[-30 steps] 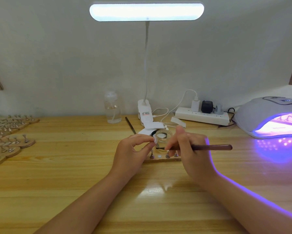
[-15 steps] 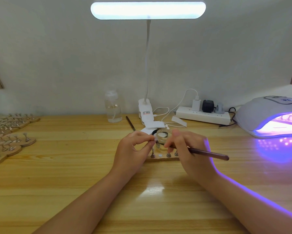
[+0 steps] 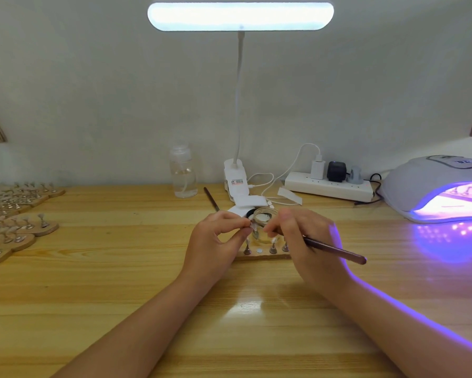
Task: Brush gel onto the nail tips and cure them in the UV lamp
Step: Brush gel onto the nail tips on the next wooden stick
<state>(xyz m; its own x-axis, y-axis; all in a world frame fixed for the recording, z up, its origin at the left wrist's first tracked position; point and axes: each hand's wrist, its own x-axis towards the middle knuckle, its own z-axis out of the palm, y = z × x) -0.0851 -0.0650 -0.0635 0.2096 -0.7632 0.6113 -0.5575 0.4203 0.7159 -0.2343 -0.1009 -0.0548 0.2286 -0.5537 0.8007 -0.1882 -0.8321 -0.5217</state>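
Since a second ago the brush (image 3: 335,251) has swung: its handle then lay level and pointed right, and now it slopes down toward the lower right, so the bristle end is raised toward the small nail tip (image 3: 254,227) pinched in the other hand. The right hand (image 3: 308,241) has a narrow grip, fingers curled round the brush near its front like a pen, likely for fine control of the stroke. The left hand (image 3: 215,244) pinches the tip's little stand between thumb and forefinger, lifted off the desk (image 3: 120,282), probably so the tip can be turned to meet the bristles.

That nail tip sits just at the left fingertips, between the two hands and right beside the brush end; whether bristles touch it is too small to tell. Just behind both grips stands the glass jar (image 3: 264,222), near for dipping. Below and between the hands lies the wooden holder (image 3: 262,257) with more pegs and one free spot. Well apart to the right of the brush hand, the UV lamp (image 3: 436,192) glows purple with pieces inside, apparently curing.
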